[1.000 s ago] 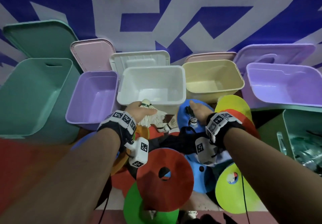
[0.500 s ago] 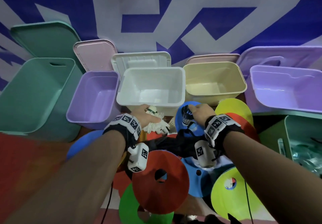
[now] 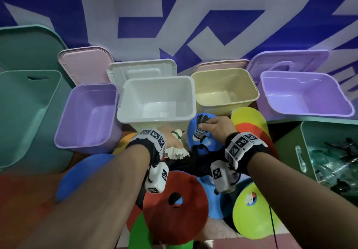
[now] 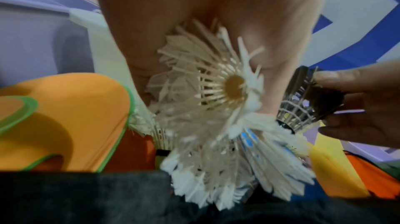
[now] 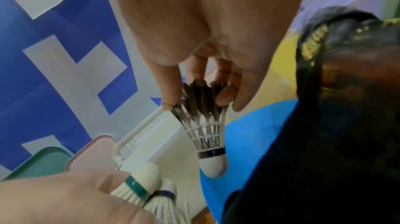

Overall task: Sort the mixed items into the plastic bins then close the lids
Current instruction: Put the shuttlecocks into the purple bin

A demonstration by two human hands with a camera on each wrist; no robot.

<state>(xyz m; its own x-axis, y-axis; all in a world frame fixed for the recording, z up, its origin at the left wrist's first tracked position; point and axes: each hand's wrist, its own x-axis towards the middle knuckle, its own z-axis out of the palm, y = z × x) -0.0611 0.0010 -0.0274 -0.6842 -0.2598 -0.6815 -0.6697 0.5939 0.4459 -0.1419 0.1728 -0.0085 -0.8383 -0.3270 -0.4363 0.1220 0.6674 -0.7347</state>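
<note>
My left hand (image 3: 170, 136) grips a bunch of white feather shuttlecocks (image 3: 177, 151) just in front of the white bin (image 3: 155, 120); their skirts fan out toward the wrist camera (image 4: 216, 108), and two cork heads stick out past my fingers (image 5: 145, 176). My right hand (image 3: 215, 126) pinches a black-feathered shuttlecock (image 3: 199, 130) by its feather tips, cork hanging down (image 5: 205, 130), over a blue disc (image 3: 193, 132). The white bin holds nothing that I can see.
Open bins stand in a row along the blue-and-white wall: teal (image 3: 23, 113), purple (image 3: 87, 117), cream (image 3: 224, 91), purple (image 3: 306, 95). Lids lean behind them. A green bin (image 3: 329, 151) at right holds clear plastic items. Coloured flat discs (image 3: 174, 206) and black cloth (image 3: 189, 163) cover the floor.
My right hand has lifted the black shuttlecock off the pile by its feathers. My left hand has drawn its bunch of white shuttlecocks up, closer to the white bin's front.
</note>
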